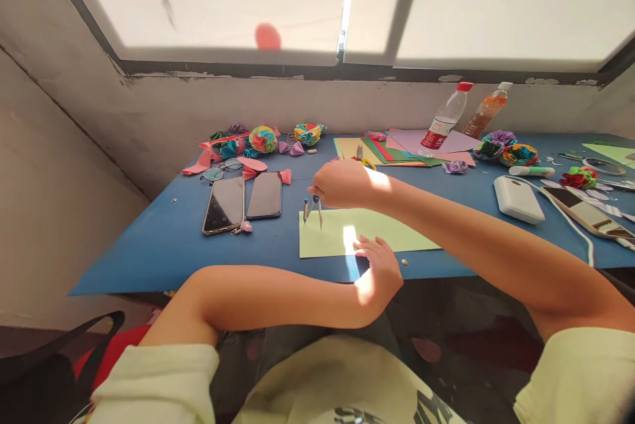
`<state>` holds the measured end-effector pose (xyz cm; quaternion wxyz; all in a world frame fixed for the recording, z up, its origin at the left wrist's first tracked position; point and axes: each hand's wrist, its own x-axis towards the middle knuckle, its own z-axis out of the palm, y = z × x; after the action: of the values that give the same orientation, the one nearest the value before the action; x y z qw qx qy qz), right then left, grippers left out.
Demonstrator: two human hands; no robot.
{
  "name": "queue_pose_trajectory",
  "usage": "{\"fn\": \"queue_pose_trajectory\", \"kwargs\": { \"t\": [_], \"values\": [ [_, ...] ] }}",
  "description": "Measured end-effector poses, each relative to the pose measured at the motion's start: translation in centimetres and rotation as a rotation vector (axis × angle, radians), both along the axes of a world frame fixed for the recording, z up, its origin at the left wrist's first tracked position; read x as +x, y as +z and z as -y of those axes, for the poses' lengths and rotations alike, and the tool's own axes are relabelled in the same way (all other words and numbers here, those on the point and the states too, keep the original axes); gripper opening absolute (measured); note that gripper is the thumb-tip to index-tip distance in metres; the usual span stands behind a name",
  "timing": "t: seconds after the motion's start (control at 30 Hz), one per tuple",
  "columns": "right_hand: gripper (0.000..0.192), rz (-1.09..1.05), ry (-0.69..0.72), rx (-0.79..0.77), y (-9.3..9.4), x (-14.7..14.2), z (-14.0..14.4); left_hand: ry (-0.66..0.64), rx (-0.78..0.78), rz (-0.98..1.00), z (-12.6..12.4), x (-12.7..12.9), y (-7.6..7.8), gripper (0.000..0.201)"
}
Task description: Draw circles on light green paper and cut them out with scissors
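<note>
Nearest to us, our left hand (380, 272) lies flat with its fingers spread loosely, pressing down the near edge of a pale green sheet of paper (387, 229) on the blue table (163, 245). It grips nothing; it only rests on the sheet. A small pale bit (404, 262) lies on the table just to the right of this hand.

Just beyond, our right hand (342, 184) is closed around the top of a compass (312, 209), pinching it between the fingertips. The compass stands upright with its legs apart, tips down at the far left corner of the green sheet.

To the left of the right hand, two phones (245, 201) lie side by side, screens dark, with a pair of glasses (221, 171) just beyond them. To the right of our forearm sit a white power bank (518, 199) and a glue stick (530, 171).

Farther off, beyond the right hand, a stack of coloured paper (391, 146) is spread out, with yellow-handled scissors (364, 159) at its near edge. Paper flower balls (262, 139) and pink scraps lie to the far left of it, more paper flowers (516, 154) to the far right. Two bottles (444, 120) stand at the back, near the wall under the window.
</note>
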<state>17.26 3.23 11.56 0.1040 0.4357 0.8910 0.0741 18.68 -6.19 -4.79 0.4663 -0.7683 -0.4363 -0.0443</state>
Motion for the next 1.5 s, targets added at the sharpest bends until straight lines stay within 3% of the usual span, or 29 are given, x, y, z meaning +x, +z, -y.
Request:
{"fn": "queue_pose_trajectory", "kwargs": {
  "t": [0.47,0.53,0.67,0.9,1.07,1.2,1.3,1.4,1.5],
  "values": [
    [0.042,0.069,-0.075,0.012,0.0,0.5,0.3,-0.018,-0.06,-0.008,0.2,-0.3,0.4,0.03],
    [0.04,0.061,-0.062,0.006,-0.2,0.5,0.3,-0.01,-0.125,-0.007,0.2,-0.3,0.8,0.042],
    [0.032,0.015,0.005,-0.012,-0.6,0.3,0.5,-0.021,-0.234,0.008,0.1,-0.3,1.5,0.09],
    [0.023,0.014,0.169,-0.042,-0.4,0.7,0.8,-0.073,-0.281,-0.014,-0.2,-0.5,0.9,0.102],
    [0.024,0.049,0.171,-0.071,0.1,0.8,0.7,-0.076,-0.3,-0.025,-0.2,-0.5,0.9,0.097],
    [0.034,0.021,0.136,-0.063,0.4,0.8,0.7,-0.083,-0.34,0.015,-0.2,-0.5,1.3,0.109],
    [0.04,-0.04,0.065,-0.112,1.2,2.4,0.6,-0.073,-0.362,0.015,-0.3,-0.5,1.6,0.112],
    [0.035,-0.18,-0.019,-0.094,2.0,5.6,0.5,-0.048,-0.374,-0.024,-0.5,-0.4,2.1,0.107],
    [0.034,-0.45,-0.083,-0.059,1.5,8.7,0.0,-0.049,-0.466,0.011,-0.6,-0.5,3.4,0.112]
  ]
}}
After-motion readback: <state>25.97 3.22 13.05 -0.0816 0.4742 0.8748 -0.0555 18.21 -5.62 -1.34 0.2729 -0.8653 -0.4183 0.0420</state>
